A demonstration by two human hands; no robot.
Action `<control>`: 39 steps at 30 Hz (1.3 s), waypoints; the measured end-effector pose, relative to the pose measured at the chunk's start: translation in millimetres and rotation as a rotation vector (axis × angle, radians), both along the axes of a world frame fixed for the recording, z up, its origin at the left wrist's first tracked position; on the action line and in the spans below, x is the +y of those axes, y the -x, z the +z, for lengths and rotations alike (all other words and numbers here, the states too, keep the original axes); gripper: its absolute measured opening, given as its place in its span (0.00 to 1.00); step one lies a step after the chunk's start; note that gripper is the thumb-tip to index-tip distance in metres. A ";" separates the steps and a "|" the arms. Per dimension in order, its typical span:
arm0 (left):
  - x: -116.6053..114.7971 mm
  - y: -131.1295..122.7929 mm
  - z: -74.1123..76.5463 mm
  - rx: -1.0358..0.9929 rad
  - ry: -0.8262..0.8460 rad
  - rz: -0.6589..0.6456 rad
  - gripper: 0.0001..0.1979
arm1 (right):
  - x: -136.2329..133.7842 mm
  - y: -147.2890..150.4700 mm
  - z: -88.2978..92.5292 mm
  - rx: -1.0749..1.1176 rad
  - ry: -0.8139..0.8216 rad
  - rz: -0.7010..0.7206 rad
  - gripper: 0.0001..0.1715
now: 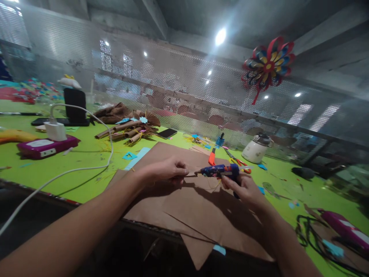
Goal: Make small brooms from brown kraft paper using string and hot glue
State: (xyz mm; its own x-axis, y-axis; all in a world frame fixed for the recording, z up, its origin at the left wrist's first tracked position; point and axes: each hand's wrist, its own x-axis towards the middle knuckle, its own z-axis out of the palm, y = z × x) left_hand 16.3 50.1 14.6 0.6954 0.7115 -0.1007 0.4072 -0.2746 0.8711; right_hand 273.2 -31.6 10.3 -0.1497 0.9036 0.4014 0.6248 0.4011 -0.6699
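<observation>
My right hand (242, 187) is wrapped round a blue glue gun (220, 171), whose nozzle points left. My left hand (167, 172) is closed, its fingers pinching a small brown paper piece (190, 174) right at the nozzle tip. Both hands hover over large sheets of brown paper (184, 207) lying on the green table (86, 161).
Orange-handled scissors (238, 159) and an orange cutter (212, 157) lie behind the glue gun. A white pot (256, 149), a phone (167, 133), brown paper rolls (127, 130), a purple power strip (46, 146) with white charger and cable sit around. A paper pinwheel (268, 65) hangs on the mesh screen.
</observation>
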 end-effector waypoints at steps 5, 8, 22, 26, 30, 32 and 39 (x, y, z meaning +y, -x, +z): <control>0.1 1.0 0.6 0.005 -0.039 -0.004 0.14 | -1.8 -1.5 1.9 -0.013 0.021 -0.015 0.19; -1.8 0.7 0.9 0.011 -0.027 0.022 0.14 | -2.5 -3.5 2.0 -0.040 0.051 -0.009 0.21; -1.1 2.1 5.0 0.049 -0.091 0.014 0.15 | 0.8 -9.3 -3.8 -0.022 0.088 -0.006 0.20; -1.1 2.1 4.8 0.065 -0.090 0.007 0.15 | 0.4 -6.2 -4.1 0.013 0.108 0.020 0.19; -1.2 0.4 2.3 0.036 -0.066 0.005 0.16 | 1.2 -1.9 -4.5 0.024 0.077 0.021 0.19; -1.1 0.1 1.9 0.029 -0.063 0.000 0.15 | 1.2 -1.7 -4.4 0.020 0.062 0.030 0.20; -4.1 1.8 9.2 0.057 -0.058 0.013 0.14 | 2.5 -7.4 -7.1 0.006 0.052 -0.024 0.22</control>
